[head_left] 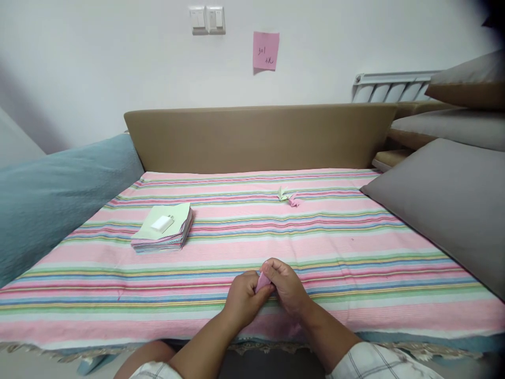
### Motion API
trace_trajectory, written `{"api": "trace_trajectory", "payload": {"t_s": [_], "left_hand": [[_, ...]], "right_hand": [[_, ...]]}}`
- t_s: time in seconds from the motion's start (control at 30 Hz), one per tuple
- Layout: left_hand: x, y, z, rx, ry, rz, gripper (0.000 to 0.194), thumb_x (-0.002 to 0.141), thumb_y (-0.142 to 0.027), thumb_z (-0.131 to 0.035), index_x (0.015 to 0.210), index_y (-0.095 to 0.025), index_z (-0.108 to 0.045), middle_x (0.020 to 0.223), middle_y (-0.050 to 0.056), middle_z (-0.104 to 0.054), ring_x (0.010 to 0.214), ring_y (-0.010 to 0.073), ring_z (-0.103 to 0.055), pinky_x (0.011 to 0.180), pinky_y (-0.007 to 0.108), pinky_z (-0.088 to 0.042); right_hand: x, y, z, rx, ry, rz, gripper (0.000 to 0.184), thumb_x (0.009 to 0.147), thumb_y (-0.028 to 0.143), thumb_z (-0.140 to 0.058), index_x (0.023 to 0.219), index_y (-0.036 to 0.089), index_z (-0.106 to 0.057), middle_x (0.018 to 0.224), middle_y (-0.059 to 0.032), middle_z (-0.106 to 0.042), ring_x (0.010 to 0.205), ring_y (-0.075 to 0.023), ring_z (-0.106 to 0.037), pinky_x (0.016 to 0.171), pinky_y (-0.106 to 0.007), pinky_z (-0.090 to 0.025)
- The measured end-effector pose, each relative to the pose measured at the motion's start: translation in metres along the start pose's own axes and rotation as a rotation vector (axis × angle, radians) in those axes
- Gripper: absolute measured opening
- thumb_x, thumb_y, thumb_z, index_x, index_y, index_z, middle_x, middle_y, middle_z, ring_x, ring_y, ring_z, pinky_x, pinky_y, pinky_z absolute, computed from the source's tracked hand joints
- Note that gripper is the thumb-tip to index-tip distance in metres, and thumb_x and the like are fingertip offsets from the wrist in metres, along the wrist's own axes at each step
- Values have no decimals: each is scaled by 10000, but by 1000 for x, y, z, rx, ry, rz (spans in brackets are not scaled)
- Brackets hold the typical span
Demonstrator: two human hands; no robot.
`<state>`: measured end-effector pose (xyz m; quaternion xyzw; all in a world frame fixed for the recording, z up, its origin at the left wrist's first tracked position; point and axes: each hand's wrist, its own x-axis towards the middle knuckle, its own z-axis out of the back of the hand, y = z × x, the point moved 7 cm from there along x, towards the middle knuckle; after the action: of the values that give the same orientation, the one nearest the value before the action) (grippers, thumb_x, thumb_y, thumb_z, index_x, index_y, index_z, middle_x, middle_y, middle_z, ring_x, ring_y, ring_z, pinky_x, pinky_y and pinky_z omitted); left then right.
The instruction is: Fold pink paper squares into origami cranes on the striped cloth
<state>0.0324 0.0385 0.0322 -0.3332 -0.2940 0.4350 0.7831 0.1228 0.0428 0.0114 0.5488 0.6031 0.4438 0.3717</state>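
Between my two hands is a small piece of folded pink paper [263, 282], mostly hidden by my fingers. My left hand [243, 300] is closed on its lower left side, with the thumb pressed along it. Around its upper right end my right hand [289, 287] is closed, thumb and fingers pinching it. Both hands are close together above the near part of the striped cloth. Farther off on the cloth lie two small folded paper birds, a pale green one [282, 194] and a pink one [294, 200], side by side.
A stack of coloured paper sheets [161, 244] sits at the left, with a white charger plug [162, 223] on top. Grey cushions [442, 205] pile up on the right. A blue covered armrest [67, 189] borders the left, and a brown backrest [260, 139] closes off the far side.
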Motion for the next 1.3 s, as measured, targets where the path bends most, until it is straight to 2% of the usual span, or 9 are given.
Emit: {"api": "trace_trajectory", "payload": {"t_s": [0.1,0.17,0.33,0.47,0.8,0.93,1.03,1.17,1.3], "left_hand": [[0,1,2,-74,1,29,415,811,-420,-462,486,-166,-417,533,-21,-400,532,107,-367,524,230,-268],[0,0,3,-74,-9,21,424,819,-426,-447,484,-167,-419,524,-20,-396,526,107,-363,524,230,-270],[-1,0,2,39,-40,-40,420,811,-409,-484,471,-165,-447,521,-17,-418,515,104,-370,520,235,-255],[-2,-1,3,24,-58,-63,428,813,-420,-489,470,-166,-472,518,-15,-421,514,106,-366,522,239,-254],[-1,1,-3,-93,61,29,398,764,-430,-538,477,-163,-463,550,-22,-396,541,108,-365,516,225,-264],[-1,5,-3,-259,69,96,403,732,-499,-560,520,-158,-520,567,-19,-439,563,112,-382,536,226,-295],[-2,14,-1,-480,13,199,417,720,-540,-570,576,-149,-571,498,-37,-427,496,92,-360,495,218,-278],[-5,30,1,-695,-119,365,450,687,-569,-605,571,-140,-536,416,-61,-393,405,61,-307,434,203,-217],[-4,31,2,-747,-129,351,497,723,-615,-537,554,-154,-463,442,-49,-422,424,73,-369,452,204,-287]], "right_hand": [[0,6,-6,-86,98,21,328,694,478,-662,709,173,-542,631,31,-498,605,-111,-429,589,-236,-348],[0,8,-7,-139,136,25,339,676,485,-673,676,173,-539,610,33,-489,594,-111,-420,576,-238,-340],[-1,5,-5,-131,111,22,333,699,469,-653,601,182,-516,570,35,-502,557,-108,-416,567,-245,-344],[-1,5,-3,-139,82,48,341,698,476,-650,576,182,-526,562,29,-514,560,-117,-434,578,-256,-360],[-1,13,0,-177,19,67,399,739,512,-600,552,184,-472,520,50,-419,512,-95,-355,523,-240,-311],[0,7,3,-99,2,54,406,784,554,-526,637,176,-527,587,27,-473,549,-105,-404,542,-240,-346],[2,-1,2,20,34,-16,420,803,583,-475,763,176,-571,636,12,-515,537,-100,-437,513,-230,-357],[1,-2,-2,-75,98,-46,342,721,503,-637,773,170,-583,606,27,-534,493,-80,-443,478,-214,-353],[0,4,-7,-84,141,-19,295,686,428,-691,804,179,-585,602,30,-563,535,-108,-513,514,-239,-405]]}}
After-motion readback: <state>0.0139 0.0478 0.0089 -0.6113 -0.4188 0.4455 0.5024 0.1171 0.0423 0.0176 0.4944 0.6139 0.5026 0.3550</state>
